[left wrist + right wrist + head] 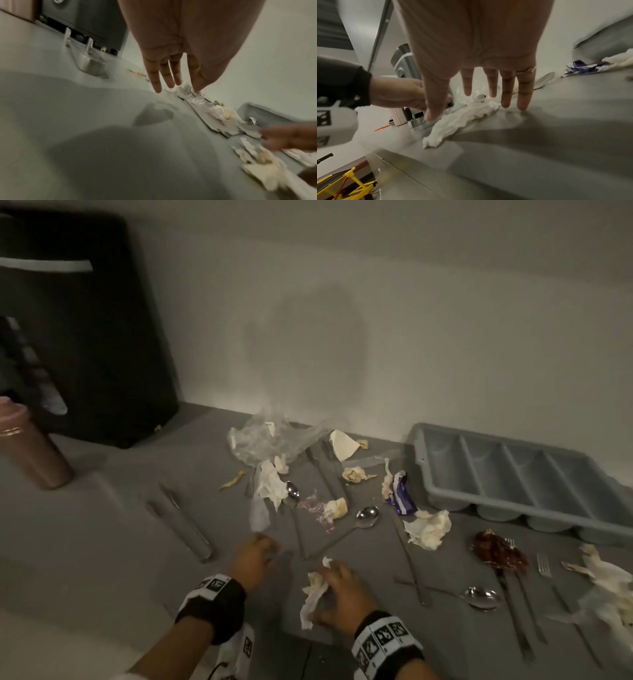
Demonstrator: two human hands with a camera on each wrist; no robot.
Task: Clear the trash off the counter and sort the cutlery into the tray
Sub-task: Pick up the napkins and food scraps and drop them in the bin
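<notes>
A crumpled white napkin (311, 597) (462, 121) lies near the counter's front edge. My right hand (337, 594) (471, 108) hovers over it with straight fingers, its thumb and fingertips touching the paper. My left hand (255, 556) (187, 86) reaches with straight fingers toward a clear plastic strip (258, 515) and holds nothing. The grey cutlery tray (445, 450) stands at the right with its compartments bare. Spoons (368, 517), knives (185, 518) and a fork (544, 563) lie loose among more napkins, a purple wrapper (399, 494) and a red wrapper (496, 549).
A clear plastic bag (263, 440) lies by the back wall. A copper bottle (30, 450) and a black appliance (85, 337) stand at the far left. The counter's front edge runs just below my wrists.
</notes>
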